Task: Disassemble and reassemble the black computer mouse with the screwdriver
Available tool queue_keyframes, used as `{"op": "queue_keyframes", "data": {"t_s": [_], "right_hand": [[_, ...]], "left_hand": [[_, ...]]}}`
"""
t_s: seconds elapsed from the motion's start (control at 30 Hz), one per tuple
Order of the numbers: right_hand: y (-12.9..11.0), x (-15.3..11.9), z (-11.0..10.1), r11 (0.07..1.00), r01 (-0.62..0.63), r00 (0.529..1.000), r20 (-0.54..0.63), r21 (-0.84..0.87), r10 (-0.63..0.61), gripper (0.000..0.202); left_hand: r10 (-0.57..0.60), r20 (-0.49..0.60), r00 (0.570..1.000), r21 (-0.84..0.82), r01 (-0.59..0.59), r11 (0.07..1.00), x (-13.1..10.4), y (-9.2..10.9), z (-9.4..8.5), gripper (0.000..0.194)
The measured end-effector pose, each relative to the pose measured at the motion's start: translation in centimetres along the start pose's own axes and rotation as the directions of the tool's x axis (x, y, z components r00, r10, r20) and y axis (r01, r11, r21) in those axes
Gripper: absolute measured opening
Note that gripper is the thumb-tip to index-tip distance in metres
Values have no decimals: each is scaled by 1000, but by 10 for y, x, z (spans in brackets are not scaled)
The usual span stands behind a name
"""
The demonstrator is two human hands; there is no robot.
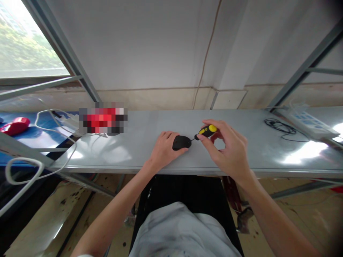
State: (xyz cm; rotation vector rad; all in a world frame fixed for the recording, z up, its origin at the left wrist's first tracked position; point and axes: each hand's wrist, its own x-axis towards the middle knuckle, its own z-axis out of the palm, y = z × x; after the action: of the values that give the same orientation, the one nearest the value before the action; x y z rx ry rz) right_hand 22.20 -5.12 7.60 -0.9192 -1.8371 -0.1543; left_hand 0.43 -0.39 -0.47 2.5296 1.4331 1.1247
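Observation:
A black computer mouse (182,142) lies on the grey tabletop (150,125), with my left hand (166,150) gripping it from its left end and near side. My right hand (227,148) holds a yellow and black screwdriver (207,131) between thumb and fingers. The screwdriver is tilted, its handle up to the right, and its thin shaft points down-left to the right end of the mouse. Whether the tip touches the mouse or sits in a screw is too small to tell.
A blurred red and black item (103,120) and white cables (57,130) are on the left. A red object (16,125) rests on a blue surface further left. At the right lie a coiled black cable (280,125) and a white power strip (308,123). Metal posts frame both sides.

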Motion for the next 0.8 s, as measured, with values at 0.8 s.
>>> {"op": "queue_keyframes", "data": {"t_s": [0.8], "right_hand": [[2,2,-6,992,34,997,59,123,-41,27]], "left_hand": [[-17,34,999,-33,18,999,1,-1,-2,51]]}}
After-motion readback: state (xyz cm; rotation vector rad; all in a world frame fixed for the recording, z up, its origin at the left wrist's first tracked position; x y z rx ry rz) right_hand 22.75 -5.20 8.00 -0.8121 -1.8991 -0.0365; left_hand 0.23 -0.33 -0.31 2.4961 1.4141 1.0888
